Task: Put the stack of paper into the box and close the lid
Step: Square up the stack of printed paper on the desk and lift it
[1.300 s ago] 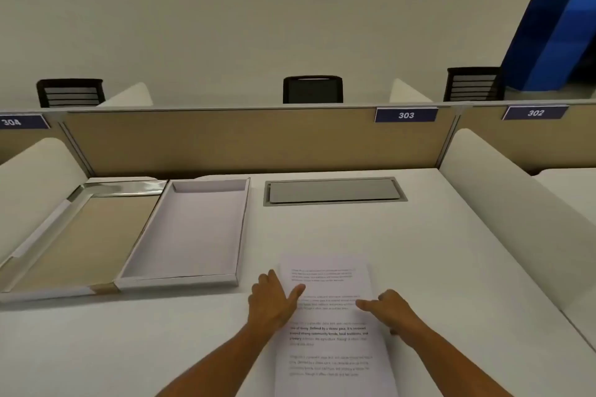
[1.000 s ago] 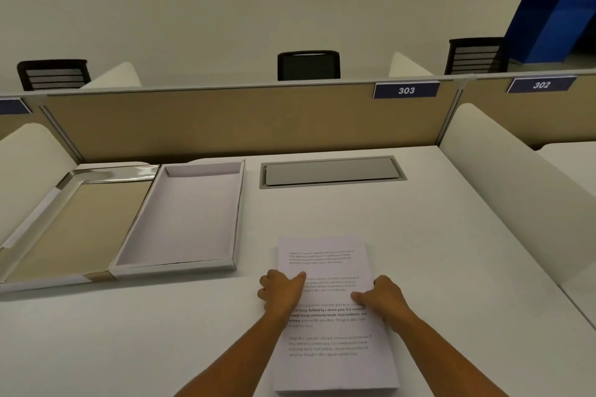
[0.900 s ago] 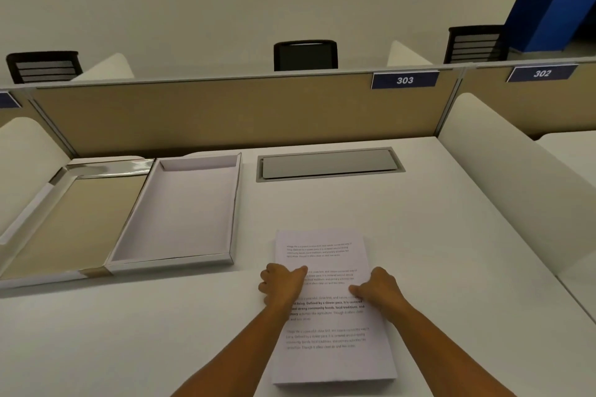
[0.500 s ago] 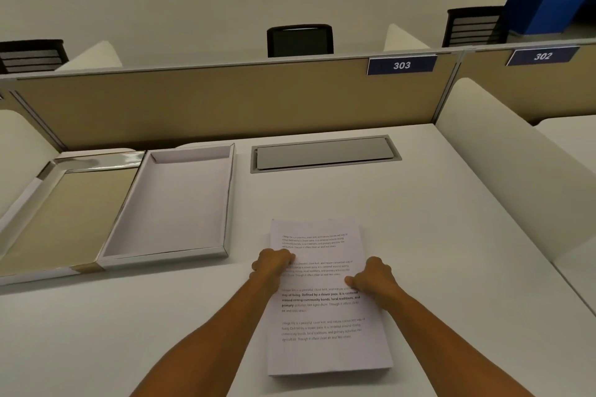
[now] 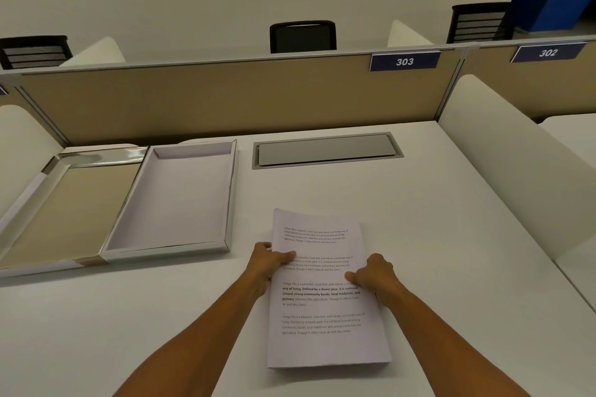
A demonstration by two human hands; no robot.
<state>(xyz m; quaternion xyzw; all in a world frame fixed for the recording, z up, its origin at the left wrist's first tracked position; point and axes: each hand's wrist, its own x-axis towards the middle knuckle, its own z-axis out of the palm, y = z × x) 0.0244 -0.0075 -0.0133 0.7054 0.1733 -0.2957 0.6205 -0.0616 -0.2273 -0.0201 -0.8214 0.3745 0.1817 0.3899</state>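
A thick stack of printed paper [image 5: 322, 316] lies on the white desk in front of me. My left hand [image 5: 267, 263] clasps its left edge, thumb on the top sheet. My right hand [image 5: 374, 274] clasps the right edge the same way. To the left sits the open box [image 5: 225, 203], a shallow white tray with silver rims and nothing inside. Its lid [image 5: 64, 203] lies flat further left, hinged to the tray, showing a tan inner face.
A grey cable hatch [image 5: 325, 151] is set into the desk behind the paper. A tan partition [image 5: 225, 97] with label 303 closes the far edge. White side dividers [image 5: 516, 164] flank the desk. Black chairs stand beyond the partition.
Both hands went from resting flat on the top sheet to curling around the stack's left and right edges. The stack's near end now shows, as the view tilted down.
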